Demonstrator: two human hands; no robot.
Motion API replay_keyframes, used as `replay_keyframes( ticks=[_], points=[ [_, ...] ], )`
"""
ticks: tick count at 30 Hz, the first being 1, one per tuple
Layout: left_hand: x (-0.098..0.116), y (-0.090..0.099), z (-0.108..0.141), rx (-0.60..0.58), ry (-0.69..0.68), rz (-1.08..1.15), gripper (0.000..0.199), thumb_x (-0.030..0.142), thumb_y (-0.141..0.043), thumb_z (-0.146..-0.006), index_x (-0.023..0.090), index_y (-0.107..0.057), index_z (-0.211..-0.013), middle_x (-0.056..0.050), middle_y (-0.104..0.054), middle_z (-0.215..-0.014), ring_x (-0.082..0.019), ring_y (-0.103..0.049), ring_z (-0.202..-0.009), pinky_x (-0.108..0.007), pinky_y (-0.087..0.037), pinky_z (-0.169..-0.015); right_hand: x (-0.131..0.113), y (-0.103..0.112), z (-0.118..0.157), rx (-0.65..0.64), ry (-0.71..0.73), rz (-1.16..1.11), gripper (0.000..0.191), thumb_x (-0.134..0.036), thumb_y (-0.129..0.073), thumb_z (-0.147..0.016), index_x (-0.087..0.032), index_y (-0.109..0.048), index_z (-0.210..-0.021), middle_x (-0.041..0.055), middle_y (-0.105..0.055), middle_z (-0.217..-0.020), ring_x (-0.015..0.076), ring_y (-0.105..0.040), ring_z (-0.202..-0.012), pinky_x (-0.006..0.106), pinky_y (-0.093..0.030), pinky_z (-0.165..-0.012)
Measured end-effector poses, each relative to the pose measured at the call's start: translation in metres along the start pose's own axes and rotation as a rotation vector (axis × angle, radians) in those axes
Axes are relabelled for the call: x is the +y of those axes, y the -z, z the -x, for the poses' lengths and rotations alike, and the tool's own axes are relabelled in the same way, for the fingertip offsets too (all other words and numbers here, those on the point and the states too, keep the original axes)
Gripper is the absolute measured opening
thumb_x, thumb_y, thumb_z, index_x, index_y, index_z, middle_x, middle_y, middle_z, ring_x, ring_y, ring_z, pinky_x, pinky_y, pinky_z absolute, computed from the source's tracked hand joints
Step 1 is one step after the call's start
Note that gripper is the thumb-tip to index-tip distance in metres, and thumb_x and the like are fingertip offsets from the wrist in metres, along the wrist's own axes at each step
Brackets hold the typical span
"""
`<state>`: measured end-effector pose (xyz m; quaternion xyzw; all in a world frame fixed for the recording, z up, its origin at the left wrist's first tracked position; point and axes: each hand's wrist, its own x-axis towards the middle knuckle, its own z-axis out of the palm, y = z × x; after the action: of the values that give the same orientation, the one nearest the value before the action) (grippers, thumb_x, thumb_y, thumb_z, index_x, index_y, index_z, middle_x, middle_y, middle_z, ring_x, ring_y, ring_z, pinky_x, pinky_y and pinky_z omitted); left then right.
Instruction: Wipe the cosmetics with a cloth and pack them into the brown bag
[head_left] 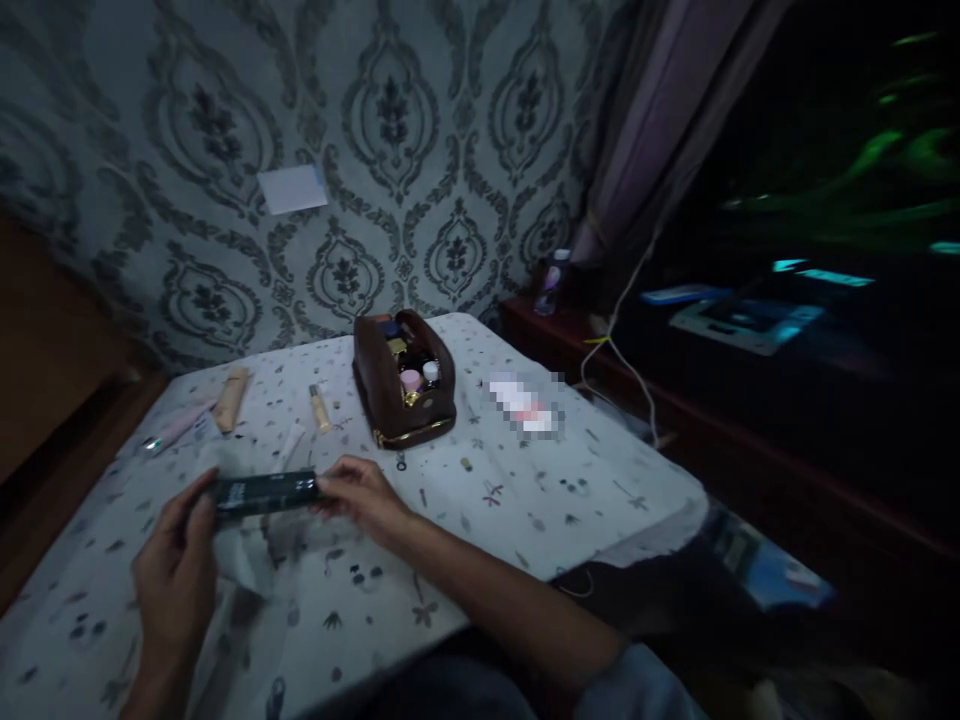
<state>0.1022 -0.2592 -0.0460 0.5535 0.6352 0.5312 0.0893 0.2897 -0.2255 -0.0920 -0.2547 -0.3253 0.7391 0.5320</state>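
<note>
A dark green tube (pixel 259 492) with pale lettering lies level between my two hands above the table. My left hand (pixel 178 550) pinches its left end between thumb and fingers. The right end is gripped by my right hand (pixel 364 497). Below the tube hangs a whitish cloth or wipe (pixel 251 565); it is blurred, and I cannot tell which hand holds it. Beyond my hands stands an opened brown toiletry bag (pixel 412 425), filled with several small bottles and jars. A slim yellowish tube (pixel 320 408) lies left of the bag.
A tan tube (pixel 231 400) and a pinkish tube (pixel 176 428) lie at the table's left. On the right side of the patterned tablecloth (pixel 517 500) is a pixelated item (pixel 523 403). A bottle (pixel 553 283) stands on the dark red ledge, near a hanging cord (pixel 630 285).
</note>
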Motion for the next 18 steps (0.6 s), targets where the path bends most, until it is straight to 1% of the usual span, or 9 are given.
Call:
replay_keyframes(
  ticks=[2,5,7,10,12,15,17,18],
  points=[
    [0.001,-0.005,-0.008,0.053,-0.072,-0.019,0.041,0.052,-0.053,-0.084,0.027,-0.071,-0.110,0.000,-0.072,-0.102,-0.025,-0.065,-0.096,-0.041,-0.051,-0.092,0.004,0.000,0.002,-0.041,-0.018,0.014,0.054,-0.051,-0.090,-0.045,-0.016,-0.056,-0.069,-0.0033,-0.066,-0.061,0.0128,-0.064,-0.054,0.025,-0.050,-0.056],
    [0.002,-0.013,-0.016,0.085,-0.248,-0.065,0.033,0.045,-0.051,-0.087,0.029,-0.071,-0.107,0.000,-0.070,-0.097,-0.024,-0.066,-0.091,-0.042,-0.053,-0.088,0.008,-0.002,0.005,-0.066,-0.067,0.002,0.058,-0.047,-0.092,-0.042,-0.016,-0.054,-0.072,-0.0049,-0.065,-0.060,0.0130,-0.065,-0.053,0.028,-0.053,-0.059],
    [0.000,-0.018,-0.020,0.107,-0.393,-0.140,0.030,0.038,-0.048,-0.090,0.029,-0.071,-0.108,-0.002,-0.068,-0.097,-0.024,-0.065,-0.091,-0.043,-0.053,-0.088,0.010,-0.002,0.006,-0.073,-0.093,-0.024,0.060,-0.045,-0.093,-0.040,-0.016,-0.053,-0.074,-0.0049,-0.066,-0.061,0.0134,-0.066,-0.054,0.027,-0.053,-0.059],
    [-0.007,-0.027,-0.022,0.120,-0.613,-0.251,0.030,0.027,-0.047,-0.093,0.023,-0.068,-0.114,-0.008,-0.068,-0.104,-0.027,-0.063,-0.100,-0.047,-0.051,-0.092,0.012,-0.002,0.005,-0.069,-0.094,-0.055,0.060,-0.045,-0.093,-0.042,-0.017,-0.052,-0.075,-0.0037,-0.067,-0.063,0.0142,-0.067,-0.056,0.027,-0.053,-0.059],
    [-0.012,-0.033,-0.016,0.069,-0.738,-0.268,0.033,0.020,-0.047,-0.093,0.019,-0.065,-0.121,-0.013,-0.066,-0.112,-0.030,-0.060,-0.110,-0.049,-0.048,-0.097,0.014,-0.001,0.003,-0.055,-0.081,-0.064,0.059,-0.046,-0.092,-0.044,-0.017,-0.051,-0.074,-0.0032,-0.067,-0.063,0.0148,-0.067,-0.056,0.027,-0.052,-0.058],
    [-0.010,-0.042,0.007,-0.105,-0.875,-0.210,0.042,0.014,-0.046,-0.093,0.019,-0.055,-0.134,-0.016,-0.061,-0.124,-0.029,-0.056,-0.118,-0.046,-0.048,-0.097,0.019,0.001,0.000,-0.006,-0.057,-0.074,0.050,-0.042,-0.091,-0.049,-0.018,-0.053,-0.072,-0.0024,-0.067,-0.063,0.0146,-0.065,-0.057,0.026,-0.050,-0.059],
    [-0.003,-0.047,0.027,-0.234,-0.906,-0.143,0.050,0.010,-0.045,-0.093,0.023,-0.046,-0.141,-0.014,-0.060,-0.127,-0.026,-0.055,-0.120,-0.042,-0.049,-0.097,0.021,0.002,-0.002,0.081,-0.022,-0.093,0.043,-0.034,-0.090,-0.048,-0.018,-0.058,-0.071,-0.0023,-0.068,-0.065,0.0140,-0.064,-0.061,0.026,-0.049,-0.063],
    [0.001,-0.049,0.035,-0.297,-0.904,-0.120,0.053,0.008,-0.043,-0.093,0.023,-0.042,-0.144,-0.013,-0.059,-0.130,-0.025,-0.053,-0.124,-0.042,-0.048,-0.101,0.021,0.002,-0.003,0.138,0.005,-0.103,0.041,-0.030,-0.090,-0.046,-0.018,-0.061,-0.073,-0.0025,-0.069,-0.068,0.0141,-0.064,-0.065,0.026,-0.049,-0.066]
  ],
)
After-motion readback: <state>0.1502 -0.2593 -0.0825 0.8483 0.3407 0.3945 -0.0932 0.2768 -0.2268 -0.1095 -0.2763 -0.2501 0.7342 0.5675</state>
